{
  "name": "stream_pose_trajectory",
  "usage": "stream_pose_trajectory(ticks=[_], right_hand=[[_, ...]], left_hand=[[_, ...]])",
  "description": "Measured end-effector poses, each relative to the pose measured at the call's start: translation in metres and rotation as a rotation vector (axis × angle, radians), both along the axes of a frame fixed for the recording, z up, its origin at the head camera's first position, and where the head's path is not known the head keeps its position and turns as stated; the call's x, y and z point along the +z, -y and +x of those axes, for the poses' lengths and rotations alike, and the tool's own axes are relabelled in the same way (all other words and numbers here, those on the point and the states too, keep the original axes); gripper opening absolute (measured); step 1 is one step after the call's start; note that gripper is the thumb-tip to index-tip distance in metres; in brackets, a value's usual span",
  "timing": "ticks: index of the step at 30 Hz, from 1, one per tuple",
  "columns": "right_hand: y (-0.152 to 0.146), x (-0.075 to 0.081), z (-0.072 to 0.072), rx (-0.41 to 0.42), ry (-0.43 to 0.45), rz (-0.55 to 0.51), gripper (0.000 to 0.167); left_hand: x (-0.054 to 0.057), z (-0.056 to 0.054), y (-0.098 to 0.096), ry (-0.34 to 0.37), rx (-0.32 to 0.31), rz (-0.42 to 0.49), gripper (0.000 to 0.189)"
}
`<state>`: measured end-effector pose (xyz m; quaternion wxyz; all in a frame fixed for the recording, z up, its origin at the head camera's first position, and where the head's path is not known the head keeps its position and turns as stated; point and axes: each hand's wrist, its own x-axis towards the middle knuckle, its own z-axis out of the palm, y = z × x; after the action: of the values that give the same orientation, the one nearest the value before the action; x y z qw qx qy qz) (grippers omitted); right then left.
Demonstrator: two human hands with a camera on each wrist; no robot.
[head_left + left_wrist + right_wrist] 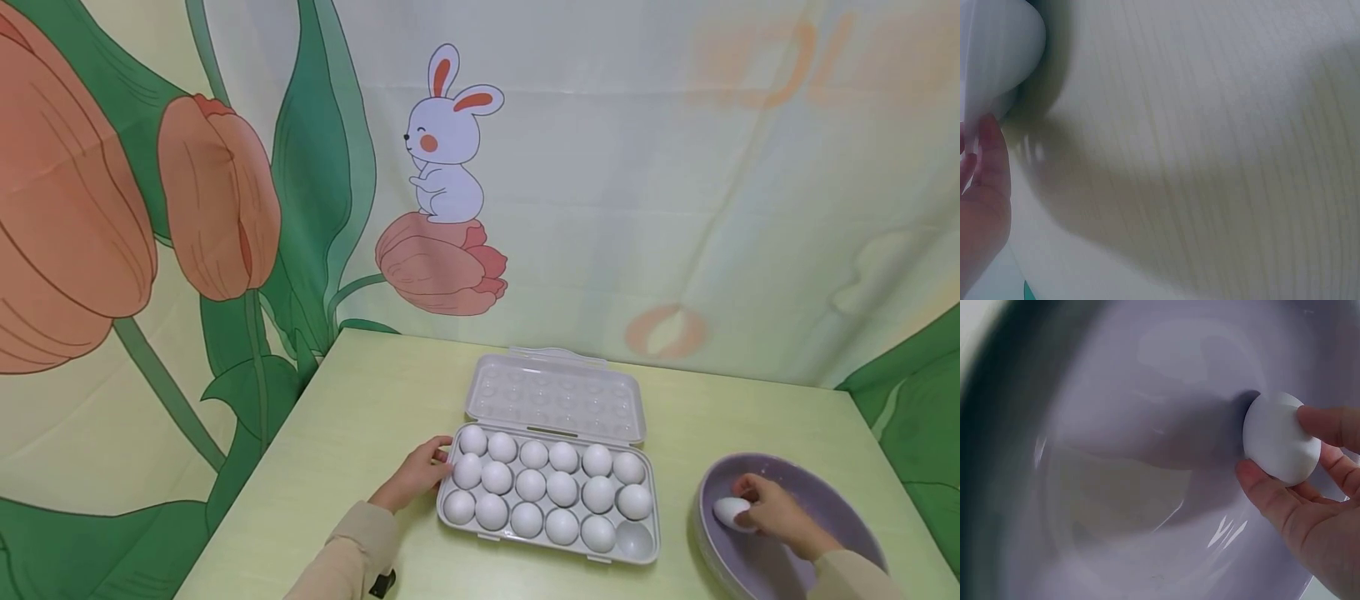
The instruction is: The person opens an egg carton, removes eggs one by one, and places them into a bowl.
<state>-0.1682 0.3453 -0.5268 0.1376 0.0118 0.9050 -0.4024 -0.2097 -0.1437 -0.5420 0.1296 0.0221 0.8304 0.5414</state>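
Note:
A white plastic egg box (551,554) lies with its lid (555,396) folded back. White eggs (562,489) fill its cups, except the front right cup (634,540), which shows bare. At the box's left end my left hand (414,477) pinches the rim (971,75), the thin edge passing between thumb and fingers. Inside a purple bowl (832,508) to the right, my right hand (780,518) holds one egg (1277,439) between thumb and fingertips. That egg is close to the bowl's inner wall; whether it touches is unclear.
The box and the bowl share a pale yellow-green table (360,400), the bowl near its right side. Behind the table hangs a cloth (600,208) printed with tulips and a rabbit. A small black object (382,583) shows beside the left sleeve.

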Motion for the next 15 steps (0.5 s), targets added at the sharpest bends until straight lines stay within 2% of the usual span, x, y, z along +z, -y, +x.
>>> stream_pose_trajectory(ticks=[1, 4, 8, 9, 15], right_hand=[[0.000, 0.000, 0.000, -0.003, 0.003, -0.001, 0.035], [0.002, -0.002, 0.000, -0.001, 0.005, 0.000, 0.035], [0.002, -0.004, -0.001, -0.009, 0.020, -0.008, 0.039], [0.002, -0.004, -0.001, -0.008, 0.023, -0.012, 0.040], [0.002, -0.006, -0.001, -0.011, 0.039, -0.003, 0.046]], left_hand=[[-0.005, -0.002, 0.001, -0.002, 0.001, -0.002, 0.041], [-0.012, -0.005, 0.002, -0.003, -0.005, 0.002, 0.041], [-0.010, -0.005, 0.002, 0.016, 0.001, 0.008, 0.042], [-0.014, -0.007, 0.003, 0.017, 0.001, 0.010, 0.042], [-0.016, -0.008, 0.003, 0.019, 0.003, 0.008, 0.042]])
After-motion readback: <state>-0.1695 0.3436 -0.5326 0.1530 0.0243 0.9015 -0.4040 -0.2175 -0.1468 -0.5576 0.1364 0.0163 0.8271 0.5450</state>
